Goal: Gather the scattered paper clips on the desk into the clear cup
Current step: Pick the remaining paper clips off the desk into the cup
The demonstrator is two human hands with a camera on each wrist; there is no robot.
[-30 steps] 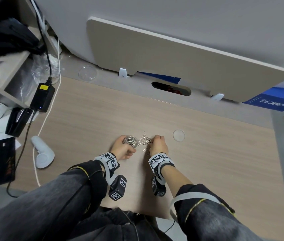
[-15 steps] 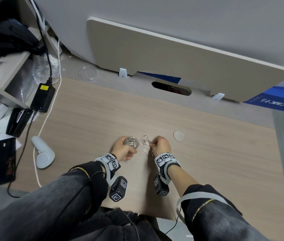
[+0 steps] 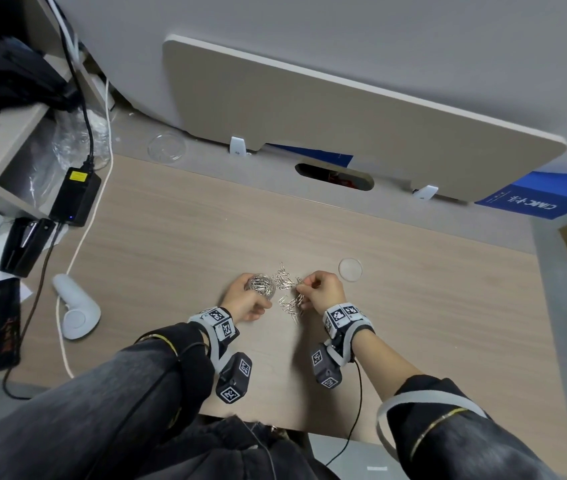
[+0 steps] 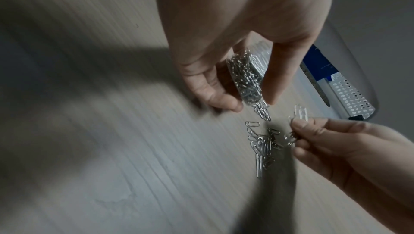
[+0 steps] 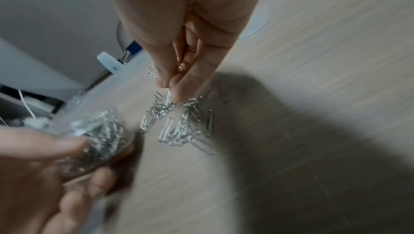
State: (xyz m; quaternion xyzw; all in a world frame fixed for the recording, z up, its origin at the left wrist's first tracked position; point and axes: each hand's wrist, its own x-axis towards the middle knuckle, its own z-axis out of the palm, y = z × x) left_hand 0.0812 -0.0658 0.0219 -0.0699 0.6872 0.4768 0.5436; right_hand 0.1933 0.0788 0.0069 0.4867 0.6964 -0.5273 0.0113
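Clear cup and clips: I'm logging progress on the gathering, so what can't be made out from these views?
- Clear cup: its rim is hidden by the left hand in the left wrist view, and blurred in the right wrist view.
- Loose paper clips: too small and tangled to count in the head view; smeared by blur in both wrist views.
- Right hand: how many clips it pinches is hidden by its fingers.
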